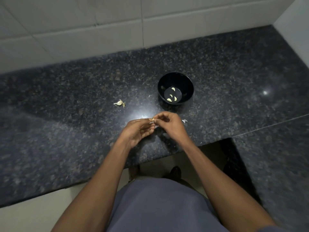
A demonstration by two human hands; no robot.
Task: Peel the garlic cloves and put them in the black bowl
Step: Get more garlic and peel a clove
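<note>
Both hands meet over the dark granite counter, just in front of the black bowl (175, 81). My left hand (138, 131) and my right hand (170, 123) pinch a small garlic clove (153, 120) between their fingertips; most of the clove is hidden by the fingers. Several peeled cloves (172, 96) lie on the bottom of the bowl. An unpeeled garlic piece with loose skin (119, 103) lies on the counter to the left of the bowl.
A scrap of white garlic skin (184, 121) lies on the counter (66, 106) just right of my right hand. A white tiled wall (100, 30) runs along the back. The counter's front edge steps back near my body, with floor below.
</note>
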